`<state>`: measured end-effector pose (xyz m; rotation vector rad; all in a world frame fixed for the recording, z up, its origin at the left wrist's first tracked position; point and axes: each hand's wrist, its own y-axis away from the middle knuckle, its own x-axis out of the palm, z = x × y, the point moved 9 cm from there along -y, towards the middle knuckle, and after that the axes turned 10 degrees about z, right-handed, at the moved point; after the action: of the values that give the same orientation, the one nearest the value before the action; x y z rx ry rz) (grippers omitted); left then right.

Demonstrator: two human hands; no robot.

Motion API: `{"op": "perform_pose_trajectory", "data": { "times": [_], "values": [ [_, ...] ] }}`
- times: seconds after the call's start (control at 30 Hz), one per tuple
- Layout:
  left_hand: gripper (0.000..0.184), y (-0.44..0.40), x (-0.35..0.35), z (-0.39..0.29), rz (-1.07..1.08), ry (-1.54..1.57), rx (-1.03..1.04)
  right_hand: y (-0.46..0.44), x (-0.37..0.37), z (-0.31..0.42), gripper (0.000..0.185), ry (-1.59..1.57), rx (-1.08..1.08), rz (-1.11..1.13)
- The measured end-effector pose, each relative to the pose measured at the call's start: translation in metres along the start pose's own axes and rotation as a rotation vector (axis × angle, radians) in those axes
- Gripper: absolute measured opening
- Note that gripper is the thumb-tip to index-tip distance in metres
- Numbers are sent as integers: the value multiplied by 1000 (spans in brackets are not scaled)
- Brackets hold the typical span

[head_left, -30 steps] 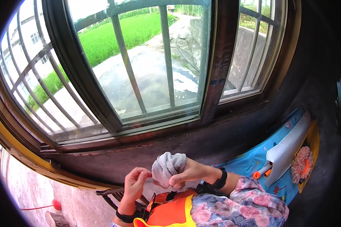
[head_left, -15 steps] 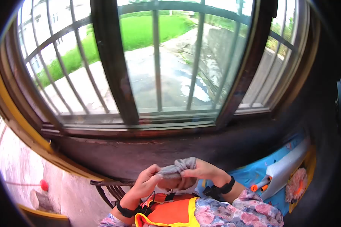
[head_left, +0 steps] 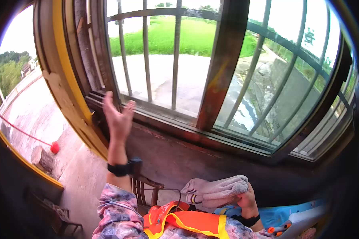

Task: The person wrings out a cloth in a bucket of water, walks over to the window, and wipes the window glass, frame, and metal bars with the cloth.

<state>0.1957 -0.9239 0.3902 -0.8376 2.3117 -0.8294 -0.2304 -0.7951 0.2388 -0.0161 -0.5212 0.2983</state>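
holding grey cloth (head_left: 226, 189); apron (head_left: 195, 224) marking illegible

We see daylight coming through a wide barred window (head_left: 219, 79), with a green field (head_left: 165, 36) beyond it; below runs a dark wall (head_left: 171, 153). To our left, a yellow-edged doorway (head_left: 66, 67) opens on bright, pale ground (head_left: 32, 103); a wooden chair (head_left: 151, 183) stands near the wall.
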Motion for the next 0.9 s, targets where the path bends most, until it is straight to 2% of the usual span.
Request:
{"op": "perform_pose_trajectory", "data": {
  "times": [0.03, 0.1, 0.17, 0.27, 0.47, 0.57, 0.63, 0.7, 0.77, 0.83, 0.9],
  "values": [
    [78, -20, -10, 38, -87, 21, -81, 2, 0, 3, 38, 7, -27, -30],
    [77, -46, 3, 92, 19, 341, -260, 3, 3, 5, 40, -36, -10, -65],
    [76, -50, 11, 78, 84, 280, -212, 5, -6, -1, 40, -15, -29, -69],
    [59, -49, 19, 98, 72, 433, -191, 4, -3, -5, 39, -25, -5, -82],
    [56, -16, 32, 40, 92, 186, -136, -17, 14, 2, 43, -31, 18, -63],
    [56, 2, 44, 0, 127, 171, -72, -24, 8, 10, 41, 34, -73, -133],
    [57, 11, 56, -16, 155, 173, 10, -26, -5, 16, 38, 45, -128, -285],
    [57, 22, 67, -28, 154, 160, 35, -41, 18, 27, 34, 59, -144, -195],
    [60, 30, 71, -44, 140, 113, 77, -41, 19, 39, 20, 212, -239, -183],
    [61, 38, 76, -56, 85, 157, 173, -47, 25, 41, 24, 219, -226, -152],
    [63, 43, 82, -55, 57, 287, 182, -50, 23, 46, 29, 160, -292, -159]
  ]
}}
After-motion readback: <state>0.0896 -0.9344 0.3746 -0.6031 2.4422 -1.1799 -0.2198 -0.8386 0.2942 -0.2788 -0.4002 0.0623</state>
